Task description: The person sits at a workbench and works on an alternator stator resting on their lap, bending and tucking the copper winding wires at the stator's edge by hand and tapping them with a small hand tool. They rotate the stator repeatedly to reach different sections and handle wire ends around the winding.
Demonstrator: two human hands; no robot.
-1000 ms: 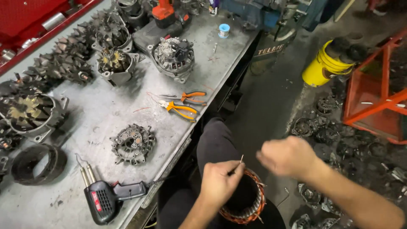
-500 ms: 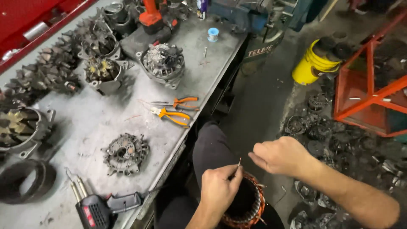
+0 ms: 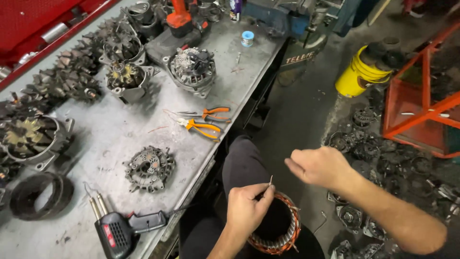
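Stator ring [image 3: 275, 230], wound with copper wire, rests on the seated person's lap at the near edge of the scene, just off the bench [image 3: 143, 134]. The left hand [image 3: 247, 206] lies on the ring's upper rim; its thumb and forefinger are pressed together, pinching a thin wire lead [image 3: 270, 181] that stands up from the winding. The right hand [image 3: 318, 165] hovers just above and to the right of the ring, apart from it, fingers curled loosely into a half-closed fist; whether it holds anything cannot be told.

On the bench, nearest the person: a black soldering gun [image 3: 120, 230] and a dark ring [image 3: 40, 194]. Farther in: a grey rectifier plate [image 3: 149, 168], then two orange-handled pliers [image 3: 206, 122]. Beyond these stand an alternator [image 3: 191, 69], open housings and a row of dark rotors [image 3: 72, 81].

On the floor to the right: a yellow bucket [image 3: 357, 76], an orange metal frame [image 3: 421, 96] and a heap of alternator parts [image 3: 383, 158]. Nothing lies between the hands and the ring.
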